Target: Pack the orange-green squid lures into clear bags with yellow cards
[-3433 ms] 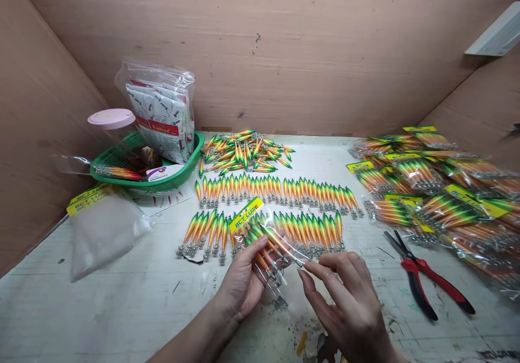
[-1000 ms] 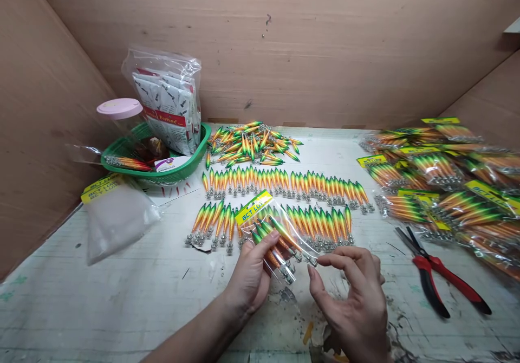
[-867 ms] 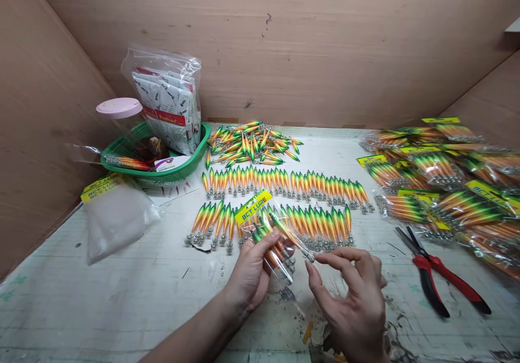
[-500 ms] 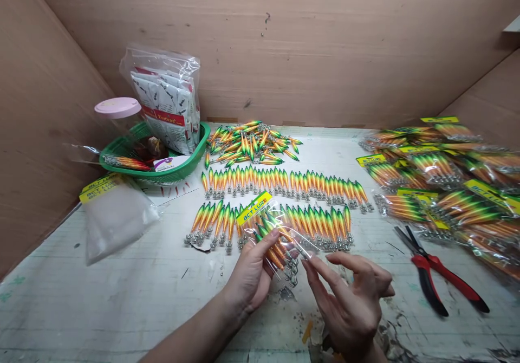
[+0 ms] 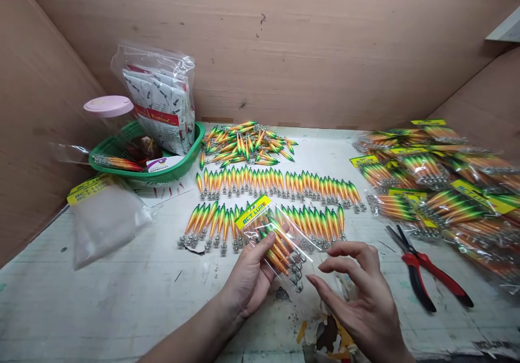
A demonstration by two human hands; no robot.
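My left hand (image 5: 254, 276) is closed on a clear plastic bag of fishing lures (image 5: 280, 244), its thumb pressed across the front. The bag has a yellow label reading "BCT LURE", and the green and orange lures inside lie slanted with their metal hooks toward its lower right corner. Just right of the bag, my right hand (image 5: 361, 298) is apart from it, fingers curved and spread with nothing between them. Behind the bag stretch two rows of loose lures (image 5: 244, 179), and a heap of lures (image 5: 247, 143) lies farther back.
Filled lure bags (image 5: 430, 179) are piled at the right, near red-handled pliers (image 5: 426, 271). On the left sit a green basket (image 5: 162, 176) holding packets and a pink-lidded jar (image 5: 109, 105), plus flat labelled bags (image 5: 109, 216). Cardboard walls (image 5: 304, 54) enclose the table.
My right hand has let go of the bag's lower edge and drawn away to the right, its fingers opening. The left hand keeps its hold. The view has shifted slightly.
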